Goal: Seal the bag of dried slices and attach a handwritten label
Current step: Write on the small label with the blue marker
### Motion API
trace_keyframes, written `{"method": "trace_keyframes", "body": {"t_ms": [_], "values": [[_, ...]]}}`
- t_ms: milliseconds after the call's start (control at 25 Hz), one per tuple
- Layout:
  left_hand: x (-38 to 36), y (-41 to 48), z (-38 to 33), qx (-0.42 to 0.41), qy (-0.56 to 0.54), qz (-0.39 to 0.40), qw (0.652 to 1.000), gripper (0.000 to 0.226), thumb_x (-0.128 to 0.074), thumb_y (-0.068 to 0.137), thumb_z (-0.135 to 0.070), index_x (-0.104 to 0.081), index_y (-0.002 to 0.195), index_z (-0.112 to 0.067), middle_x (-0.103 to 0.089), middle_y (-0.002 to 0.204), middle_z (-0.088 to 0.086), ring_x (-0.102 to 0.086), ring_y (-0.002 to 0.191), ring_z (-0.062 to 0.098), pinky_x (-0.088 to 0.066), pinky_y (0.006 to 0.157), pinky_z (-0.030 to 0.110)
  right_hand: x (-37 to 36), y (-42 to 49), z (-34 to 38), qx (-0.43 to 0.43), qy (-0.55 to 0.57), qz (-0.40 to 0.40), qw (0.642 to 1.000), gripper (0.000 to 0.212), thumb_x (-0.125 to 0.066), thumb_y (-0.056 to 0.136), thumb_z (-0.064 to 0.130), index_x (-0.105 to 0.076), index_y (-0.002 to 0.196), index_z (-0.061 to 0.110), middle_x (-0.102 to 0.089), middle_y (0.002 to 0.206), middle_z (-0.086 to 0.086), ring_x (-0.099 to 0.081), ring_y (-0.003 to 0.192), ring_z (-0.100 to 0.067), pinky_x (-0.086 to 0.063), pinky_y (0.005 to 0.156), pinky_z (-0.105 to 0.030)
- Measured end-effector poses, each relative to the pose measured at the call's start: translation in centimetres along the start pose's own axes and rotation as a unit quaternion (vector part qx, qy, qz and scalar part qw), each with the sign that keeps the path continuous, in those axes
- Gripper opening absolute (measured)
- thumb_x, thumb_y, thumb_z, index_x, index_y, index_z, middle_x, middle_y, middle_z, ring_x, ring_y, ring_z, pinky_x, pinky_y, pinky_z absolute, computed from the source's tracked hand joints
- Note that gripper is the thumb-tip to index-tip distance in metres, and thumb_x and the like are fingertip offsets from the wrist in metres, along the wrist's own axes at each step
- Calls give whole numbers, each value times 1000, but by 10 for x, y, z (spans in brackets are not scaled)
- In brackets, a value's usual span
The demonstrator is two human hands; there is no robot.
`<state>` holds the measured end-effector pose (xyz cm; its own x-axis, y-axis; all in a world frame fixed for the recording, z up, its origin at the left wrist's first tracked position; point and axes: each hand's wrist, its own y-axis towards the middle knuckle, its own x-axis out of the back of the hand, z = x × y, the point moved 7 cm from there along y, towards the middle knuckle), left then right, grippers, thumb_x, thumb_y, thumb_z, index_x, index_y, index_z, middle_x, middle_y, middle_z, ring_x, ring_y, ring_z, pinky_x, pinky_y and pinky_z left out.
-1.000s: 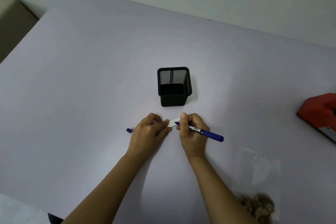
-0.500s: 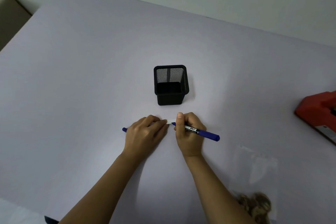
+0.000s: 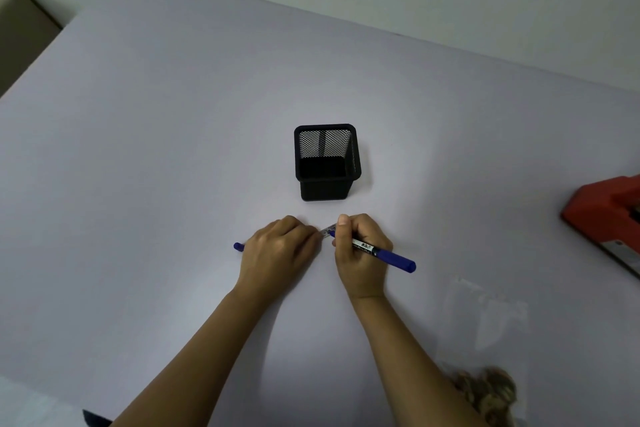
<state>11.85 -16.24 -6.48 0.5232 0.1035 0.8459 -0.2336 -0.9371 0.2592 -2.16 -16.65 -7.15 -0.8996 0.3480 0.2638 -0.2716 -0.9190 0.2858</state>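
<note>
- The label (image 3: 327, 229) is pinned flat on the tabletop (image 3: 173, 149) under the left hand (image 3: 277, 251), between both hands.
- A blue pen (image 3: 379, 253) is gripped by the right hand (image 3: 362, 253), its tip on the label.
- The bag (image 3: 485, 329) of dried slices (image 3: 485, 392) lies right of the right forearm, untouched.

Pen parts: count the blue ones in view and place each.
2. The pen is held in the right hand, tip on the label. A blue cap pokes out from under the left hand; more may be hidden there.
</note>
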Motion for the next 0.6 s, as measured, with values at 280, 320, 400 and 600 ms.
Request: {"method": "trace_keyframes", "body": {"t_ms": [280,320,400,600], "values": [[3,-6,6,18,-30,-31,999,31,-54,89,-27,-71,105,-5,-66,86,9,-64,70,19,-55,61,26,-2,0,1,15,-13,16,1000,44,-50,92,29,-49,59,0,-53,53,-11,-46,52,-16,-40,51,-11],[5,-9,8,26,-40,-44,998,31,-55,89,-25,-71,105,-4,-65,86,10,-63,71,18,-53,62,23,-2,0,2,20,-13,20,1000,45,-49,92,31,-49,60,0,-53,53,-12,-46,52,-16,-39,52,-8],[5,-14,9,42,-59,-59,996,29,-57,89,-25,-72,102,-4,-63,83,9,-60,69,16,-48,61,20,-4,1,3,22,-14,26,999,44,-49,92,30,-49,60,0,-54,53,-13,-47,53,-17,-39,52,-8],[3,-16,9,69,-82,-64,992,28,-61,86,-28,-74,97,-6,-63,80,6,-59,66,14,-48,57,23,-4,1,-1,5,-29,32,999,35,-51,89,21,-50,61,1,-54,53,-12,-47,53,-19,-40,47,-14]]}}
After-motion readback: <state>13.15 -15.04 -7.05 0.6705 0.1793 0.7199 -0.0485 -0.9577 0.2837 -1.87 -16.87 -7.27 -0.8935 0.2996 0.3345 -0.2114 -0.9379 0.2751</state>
